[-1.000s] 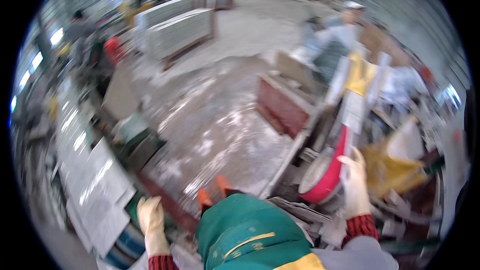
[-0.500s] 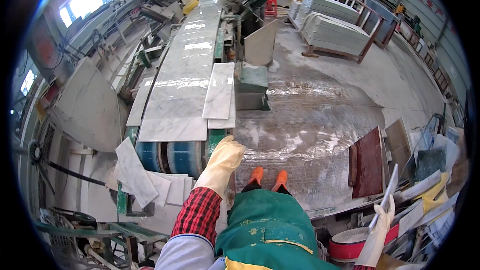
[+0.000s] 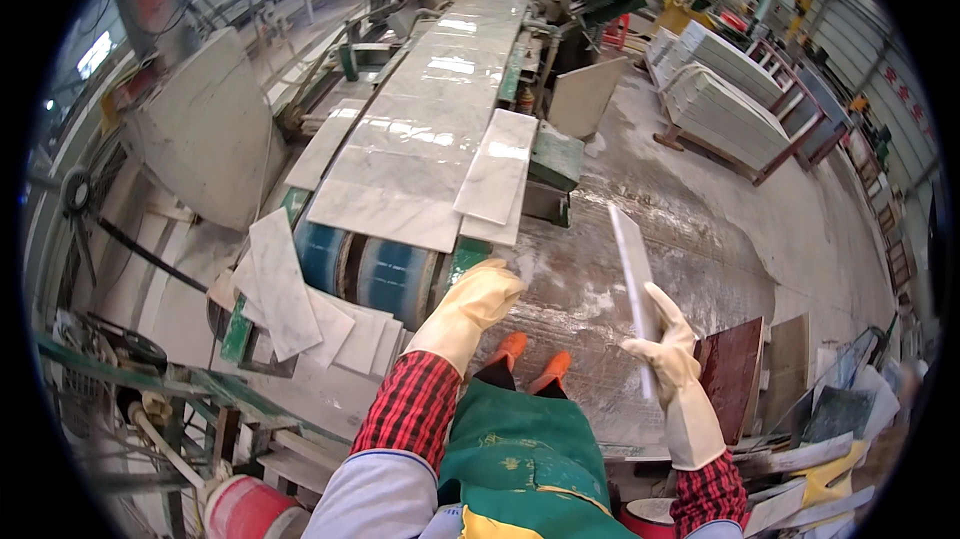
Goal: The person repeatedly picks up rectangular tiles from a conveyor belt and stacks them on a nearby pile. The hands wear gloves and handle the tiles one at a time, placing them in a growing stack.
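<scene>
Fingers of my right hand (image 3: 680,367) pinch a thin pale slab (image 3: 630,264) right of centre, not set down; those of my left hand (image 3: 466,305) curl together, palm hidden. Marble slabs (image 3: 400,184) already line the conveyor (image 3: 394,274), upper centre; loose marble pieces (image 3: 285,286) lie centre left.

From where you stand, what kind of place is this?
Probably a stone-working workshop. Glossy marble-like slabs lie in a row ending above a blue roller, machinery stands beside them, and stacked pale slabs stand farther right.
</scene>
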Demonstrator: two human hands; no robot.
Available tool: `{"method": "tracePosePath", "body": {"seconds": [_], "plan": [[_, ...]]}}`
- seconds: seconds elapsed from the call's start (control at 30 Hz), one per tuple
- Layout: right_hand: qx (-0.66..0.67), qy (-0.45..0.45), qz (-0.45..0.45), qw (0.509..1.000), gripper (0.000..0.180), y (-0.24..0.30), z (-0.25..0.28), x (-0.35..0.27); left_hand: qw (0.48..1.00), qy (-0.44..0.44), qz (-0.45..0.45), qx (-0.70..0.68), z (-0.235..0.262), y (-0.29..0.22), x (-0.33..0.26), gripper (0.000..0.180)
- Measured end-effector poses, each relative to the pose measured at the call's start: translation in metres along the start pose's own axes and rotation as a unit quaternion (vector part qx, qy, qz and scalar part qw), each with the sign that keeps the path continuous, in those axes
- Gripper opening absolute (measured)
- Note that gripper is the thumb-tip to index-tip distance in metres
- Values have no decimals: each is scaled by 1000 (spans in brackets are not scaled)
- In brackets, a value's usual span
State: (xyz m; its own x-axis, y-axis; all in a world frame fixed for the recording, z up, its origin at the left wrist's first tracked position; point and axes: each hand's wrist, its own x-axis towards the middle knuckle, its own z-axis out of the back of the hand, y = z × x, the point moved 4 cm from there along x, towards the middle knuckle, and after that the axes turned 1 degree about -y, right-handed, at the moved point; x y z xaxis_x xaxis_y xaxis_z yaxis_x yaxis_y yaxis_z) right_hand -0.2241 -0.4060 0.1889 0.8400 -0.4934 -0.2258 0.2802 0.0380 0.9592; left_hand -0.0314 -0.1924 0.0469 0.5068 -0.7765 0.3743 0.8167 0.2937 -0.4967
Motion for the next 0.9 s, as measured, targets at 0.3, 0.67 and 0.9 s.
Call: {"method": "tracePosePath", "body": {"seconds": [0.3, 0.67, 0.9], "plan": [[-217, 192, 277, 916, 92, 41, -113, 42, 420, -263, 281, -822, 47, -45, -13, 55], [-466, 186, 551, 666, 73, 68, -201, 7, 463, -443, 355, -681, 75, 5, -91, 29], [-354, 59, 399, 844, 61, 11, -47, 40, 432, -515, 369, -642, 98, 85, -134, 34]]}}
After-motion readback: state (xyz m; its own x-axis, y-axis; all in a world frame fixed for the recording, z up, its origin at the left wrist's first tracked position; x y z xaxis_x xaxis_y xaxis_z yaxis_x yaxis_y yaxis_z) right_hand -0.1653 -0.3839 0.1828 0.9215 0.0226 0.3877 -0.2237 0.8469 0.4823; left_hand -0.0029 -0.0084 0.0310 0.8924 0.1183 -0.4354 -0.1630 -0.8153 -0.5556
